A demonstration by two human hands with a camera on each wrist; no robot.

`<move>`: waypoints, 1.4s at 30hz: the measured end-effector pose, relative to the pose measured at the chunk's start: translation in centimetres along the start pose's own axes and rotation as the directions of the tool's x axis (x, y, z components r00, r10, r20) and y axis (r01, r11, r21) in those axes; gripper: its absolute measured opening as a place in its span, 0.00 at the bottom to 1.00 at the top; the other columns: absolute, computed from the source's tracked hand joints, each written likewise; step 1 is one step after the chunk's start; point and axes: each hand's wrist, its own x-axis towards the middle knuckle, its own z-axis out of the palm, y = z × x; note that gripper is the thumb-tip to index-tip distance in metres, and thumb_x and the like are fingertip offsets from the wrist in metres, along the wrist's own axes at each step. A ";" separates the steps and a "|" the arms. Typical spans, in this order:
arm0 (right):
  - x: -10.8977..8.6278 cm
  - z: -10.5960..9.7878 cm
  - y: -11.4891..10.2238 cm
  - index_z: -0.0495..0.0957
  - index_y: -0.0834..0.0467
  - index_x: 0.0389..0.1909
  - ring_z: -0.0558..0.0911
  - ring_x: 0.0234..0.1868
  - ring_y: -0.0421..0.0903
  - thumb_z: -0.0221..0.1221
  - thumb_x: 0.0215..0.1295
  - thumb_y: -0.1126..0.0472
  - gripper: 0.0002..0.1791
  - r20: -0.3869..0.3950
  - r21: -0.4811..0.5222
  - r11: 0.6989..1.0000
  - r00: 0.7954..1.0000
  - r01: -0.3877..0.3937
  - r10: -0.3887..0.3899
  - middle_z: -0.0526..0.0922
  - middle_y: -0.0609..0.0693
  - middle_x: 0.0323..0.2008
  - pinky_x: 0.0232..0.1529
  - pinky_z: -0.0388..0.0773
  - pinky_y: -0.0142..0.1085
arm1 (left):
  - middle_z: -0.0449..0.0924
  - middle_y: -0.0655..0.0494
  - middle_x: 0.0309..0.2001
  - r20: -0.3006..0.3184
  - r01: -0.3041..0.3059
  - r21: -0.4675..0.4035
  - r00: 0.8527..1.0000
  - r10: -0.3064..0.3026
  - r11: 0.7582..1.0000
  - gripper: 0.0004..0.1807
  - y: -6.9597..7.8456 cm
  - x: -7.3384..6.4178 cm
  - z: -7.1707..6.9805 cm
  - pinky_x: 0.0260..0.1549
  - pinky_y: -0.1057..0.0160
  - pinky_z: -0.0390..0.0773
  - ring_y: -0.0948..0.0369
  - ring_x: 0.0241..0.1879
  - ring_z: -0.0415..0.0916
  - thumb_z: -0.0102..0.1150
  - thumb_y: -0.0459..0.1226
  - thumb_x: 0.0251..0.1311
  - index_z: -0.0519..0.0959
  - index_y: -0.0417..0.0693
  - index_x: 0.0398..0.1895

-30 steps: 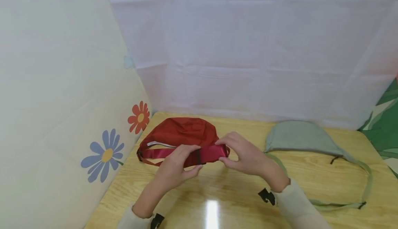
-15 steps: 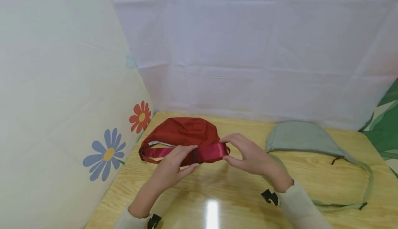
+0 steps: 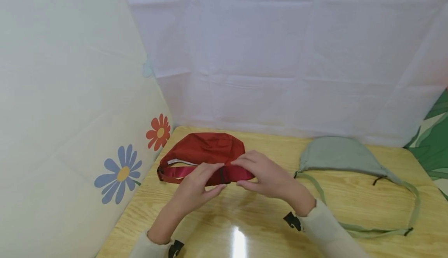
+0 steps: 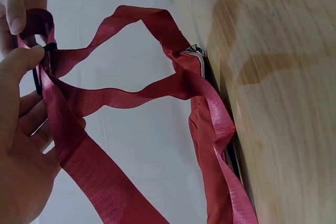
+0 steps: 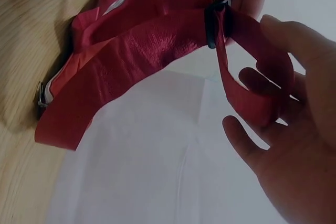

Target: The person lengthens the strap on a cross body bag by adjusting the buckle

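Observation:
A red waist bag (image 3: 210, 147) lies on the table, its wide red strap (image 5: 147, 48) raised in front of it. My left hand (image 3: 196, 186) pinches the strap at a black slider buckle (image 5: 211, 24), thumb on the near side and fingers behind. Just right of the buckle, my right hand (image 3: 267, 176) holds the loop of strap that comes out of it. In the right wrist view that loop (image 5: 252, 100) curves between thumb and fingers. From the buckle, strap lengths run down to the bag in the left wrist view.
On the right of the wooden table (image 3: 266, 219) lies a grey-green waist bag (image 3: 341, 155), its strap (image 3: 414, 207) spread toward the front. White cloth (image 3: 245, 55) hangs behind the table. A flowered cloth (image 3: 70, 133) borders the left side.
My right hand first drew the strap loop slightly right, then moved back left, close to the buckle. My left hand stays at the buckle with little shift. Both bags remain in place.

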 end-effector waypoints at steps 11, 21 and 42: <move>0.0 0.3 -0.1 0.82 0.60 0.55 0.79 0.50 0.45 0.72 0.61 0.58 0.22 -0.038 -0.047 0.999 0.999 0.009 -0.011 0.83 0.49 0.49 0.52 0.79 0.39 | 0.82 0.52 0.52 0.008 0.041 0.004 0.999 -0.041 0.999 0.32 0.1 -0.2 -0.3 0.45 0.56 0.83 0.57 0.50 0.79 0.76 0.42 0.54 0.77 0.43 0.61; -0.4 0.2 0.1 0.80 0.59 0.56 0.79 0.50 0.43 0.70 0.64 0.56 0.22 -0.013 -0.038 0.999 1.000 -0.001 0.000 0.82 0.48 0.49 0.51 0.79 0.37 | 0.82 0.52 0.51 0.019 0.090 0.031 0.996 -0.091 0.995 0.32 -0.7 -1.4 -0.8 0.47 0.54 0.83 0.57 0.51 0.79 0.78 0.42 0.50 0.79 0.44 0.58; -0.4 -0.2 0.2 0.79 0.61 0.57 0.77 0.45 0.41 0.70 0.63 0.61 0.22 -0.058 0.017 1.000 0.998 -0.008 0.009 0.81 0.51 0.50 0.46 0.79 0.31 | 0.82 0.55 0.54 0.036 0.134 0.012 0.990 -0.134 0.991 0.31 -2.2 -2.6 -1.7 0.49 0.52 0.82 0.56 0.54 0.79 0.77 0.41 0.51 0.78 0.48 0.60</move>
